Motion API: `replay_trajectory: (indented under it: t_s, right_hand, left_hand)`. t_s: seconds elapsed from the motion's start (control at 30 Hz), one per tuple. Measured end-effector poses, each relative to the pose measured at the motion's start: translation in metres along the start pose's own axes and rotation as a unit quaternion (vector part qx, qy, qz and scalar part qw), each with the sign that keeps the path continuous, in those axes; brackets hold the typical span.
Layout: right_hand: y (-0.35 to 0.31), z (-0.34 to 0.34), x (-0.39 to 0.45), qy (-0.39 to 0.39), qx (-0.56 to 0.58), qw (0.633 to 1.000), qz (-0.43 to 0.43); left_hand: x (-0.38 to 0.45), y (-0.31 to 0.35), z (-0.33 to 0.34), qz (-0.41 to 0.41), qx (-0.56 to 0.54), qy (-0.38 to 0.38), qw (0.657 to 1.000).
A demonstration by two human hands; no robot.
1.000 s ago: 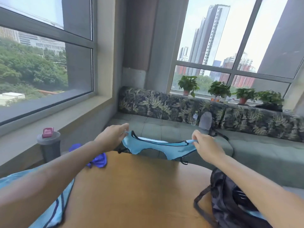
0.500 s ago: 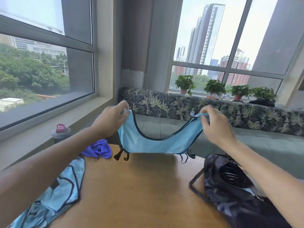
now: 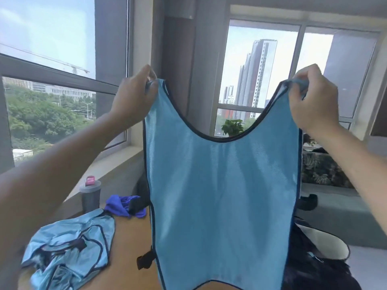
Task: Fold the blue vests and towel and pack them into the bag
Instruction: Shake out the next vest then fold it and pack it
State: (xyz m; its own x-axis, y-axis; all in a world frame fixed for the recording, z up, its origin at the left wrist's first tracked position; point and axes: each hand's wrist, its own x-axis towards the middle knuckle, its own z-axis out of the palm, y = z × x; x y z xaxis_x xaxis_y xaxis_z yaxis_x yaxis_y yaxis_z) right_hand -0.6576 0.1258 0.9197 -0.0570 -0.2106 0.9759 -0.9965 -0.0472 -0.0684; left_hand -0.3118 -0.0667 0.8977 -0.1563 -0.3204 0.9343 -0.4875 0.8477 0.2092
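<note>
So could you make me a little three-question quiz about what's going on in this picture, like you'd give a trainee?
1. True or false: the held-up vest is gripped by both the left hand and the right hand.
2. Which item lies crumpled on the wooden table nearest the grey bottle? A) the purple towel B) a red cap C) a white shoe
3. Fill in: a second blue vest lies unfolded on the ____ side of the table.

Key: 1 true, each hand pinches one shoulder strap. 2 A. 3 left.
</note>
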Motion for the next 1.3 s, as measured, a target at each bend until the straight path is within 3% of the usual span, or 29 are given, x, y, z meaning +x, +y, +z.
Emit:
replay_trajectory:
  t_s: [0.2,0.4,0.7,0.9,1.03,1.17,1.3]
  right_hand:
    - [0.016,0.034,-0.015,-0.077,-0.051,0.995,0.027]
    - [0.058,0.114,-0.117,-0.210,-0.101,0.971,0.051]
    - [0.144,0.289,-0.305,-0.445,-0.121,0.886,0.041]
    - [0.173,0.384,-0.399,-0.562,-0.143,0.807,0.113]
    - [0.182,0.400,-0.438,-0.575,-0.125,0.797,0.140]
    - [0.183,0.388,-0.449,-0.550,-0.106,0.804,0.200]
    - [0.160,0.364,-0.460,-0.580,-0.090,0.774,0.238]
  left_hand:
    - [0.000,-0.021,0.034,-0.034,0.039,-0.035,0.998]
    - [-0.081,-0.086,0.120,-0.059,0.063,-0.157,0.984]
    - [-0.248,-0.197,0.301,-0.120,0.104,-0.385,0.909]
    - [-0.318,-0.245,0.384,-0.161,0.110,-0.490,0.850]
    - [-0.344,-0.255,0.399,-0.163,0.130,-0.510,0.834]
    - [-0.371,-0.260,0.395,-0.117,0.146,-0.431,0.883]
    - [-0.404,-0.240,0.381,-0.137,0.111,-0.444,0.879]
